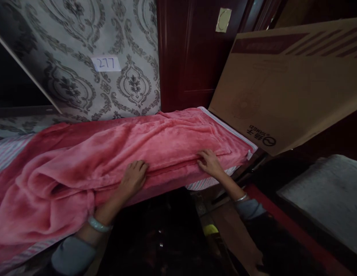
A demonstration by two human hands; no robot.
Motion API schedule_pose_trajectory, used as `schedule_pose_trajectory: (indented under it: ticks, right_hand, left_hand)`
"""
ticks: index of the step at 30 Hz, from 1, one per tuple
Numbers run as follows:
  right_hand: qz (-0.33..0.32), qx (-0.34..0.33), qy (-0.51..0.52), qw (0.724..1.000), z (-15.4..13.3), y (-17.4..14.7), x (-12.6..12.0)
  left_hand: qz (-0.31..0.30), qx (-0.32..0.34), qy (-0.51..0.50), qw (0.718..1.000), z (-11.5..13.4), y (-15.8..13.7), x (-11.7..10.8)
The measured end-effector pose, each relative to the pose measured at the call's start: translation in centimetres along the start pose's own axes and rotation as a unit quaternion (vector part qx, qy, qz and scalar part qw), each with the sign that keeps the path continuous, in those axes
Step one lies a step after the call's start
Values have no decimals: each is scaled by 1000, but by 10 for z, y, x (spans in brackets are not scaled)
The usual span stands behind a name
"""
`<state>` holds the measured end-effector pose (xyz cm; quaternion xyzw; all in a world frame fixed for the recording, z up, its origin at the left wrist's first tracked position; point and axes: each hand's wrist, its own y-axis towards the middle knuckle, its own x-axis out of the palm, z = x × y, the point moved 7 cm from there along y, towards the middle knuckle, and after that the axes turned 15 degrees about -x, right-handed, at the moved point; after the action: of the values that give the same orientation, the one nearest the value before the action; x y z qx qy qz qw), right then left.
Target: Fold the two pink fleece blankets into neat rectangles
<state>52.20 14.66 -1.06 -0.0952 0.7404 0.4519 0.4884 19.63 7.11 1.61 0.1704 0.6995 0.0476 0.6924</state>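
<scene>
A pink plush blanket (178,138) lies spread over a long, narrow surface, smoother at the right and heaped in loose folds at the left. My left hand (134,177) is closed at the blanket's near folded edge, fingers curled over the fabric. Farther right along the same edge, my right hand (210,163) pinches the plush cloth, its fingers bent; the thumb is partly hidden. Beneath the blanket, a striped cloth (211,179) shows at the near side.
A large cardboard box (282,84) leans at the right end of the surface. Behind are a patterned wall (132,42) with a "277" paper label (106,63) and a dark red wooden panel (187,57). A dark screen (17,73) stands at the left. A grey pad (325,199) lies lower right.
</scene>
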Motion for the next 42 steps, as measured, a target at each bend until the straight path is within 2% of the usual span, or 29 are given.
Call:
schedule_pose_trajectory:
  ticks: [2,6,11,15,19,21,25,27,29,32,35,38,42]
  right_hand:
    - [-12,-21,19,1000,-16,11,9]
    - [5,11,16,1000,-20,19,22]
    - [82,32,23,996,-20,7,17]
    - [65,3,41,997,-24,5,9]
    - [79,36,-12,996,-16,22,-7]
    - [37,41,-54,997,-18,32,-2]
    - [-126,27,-59,990,-33,34,35]
    - [-159,33,-28,986,-34,29,45]
    - [-161,32,32,986,-28,28,47]
    - [-102,38,155,982,0,39,32]
    - [17,91,194,977,56,60,6]
    - [107,163,169,966,122,86,-13]
    - [185,313,125,923,200,112,-19]
  left_hand:
    - [-3,3,5,1000,18,7,2]
    - [-1,4,6,1000,33,15,10]
    - [45,31,-17,998,28,6,15]
    - [41,58,-31,997,25,-2,20]
    - [56,41,-41,997,22,-5,21]
    - [51,38,-34,997,22,-8,25]
    - [17,37,-35,999,22,-17,33]
    - [8,31,-61,998,19,-21,28]
    - [-10,34,-114,993,15,-20,17]
    - [-57,32,-219,974,-1,1,-5]
    - [-74,-28,-266,961,-38,49,-22]
    - [-81,-106,-223,966,-87,109,-21]
    - [-62,-164,-96,980,-140,178,-6]
